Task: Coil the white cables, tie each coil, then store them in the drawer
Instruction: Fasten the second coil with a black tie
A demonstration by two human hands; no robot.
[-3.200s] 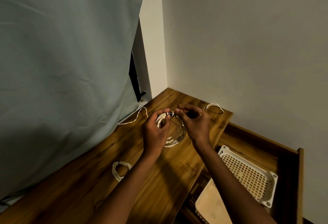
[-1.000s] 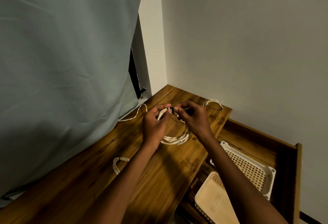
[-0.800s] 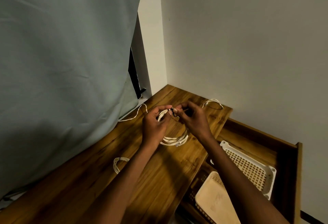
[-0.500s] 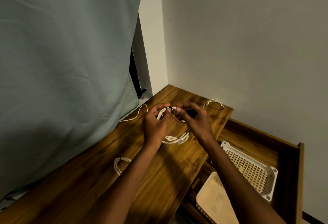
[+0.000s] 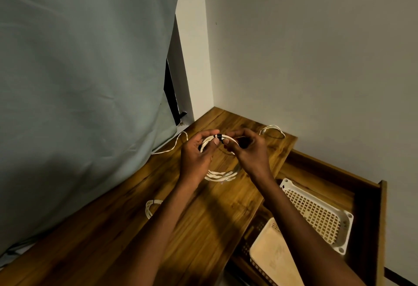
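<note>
Nearest, at the lower right, the drawer (image 5: pixel 368 195) stands pulled out below the desk (image 5: pixel 203 229). In it lie a tan basket (image 5: pixel 271 256), cut off by the picture's lower edge and partly hidden behind the right forearm, and a white basket (image 5: pixel 321 215) just beyond it; a dark one under the tan basket is too dim to make out.

On the desk's left side lies a small coil (image 5: pixel 151 208) with a dark tie, half hidden by the left forearm.

Further on, both hands hold up a second coil (image 5: pixel 220 174) above the desk. The left hand (image 5: pixel 198 154) pinches its upper arc between thumb and curled fingers. The right hand (image 5: pixel 247 152) pinches the same arc just beside it, at a black tie (image 5: pixel 219 137) wrapped round the strands. The coil's lower arc shows between the wrists; its sides are hidden by the hands.

Beyond, a loose cable (image 5: pixel 174 146) runs under the curtain (image 5: pixel 86 82), its end hidden, and another cable (image 5: pixel 272 129) lies at the desk's far right corner by the wall (image 5: pixel 305 59).
</note>
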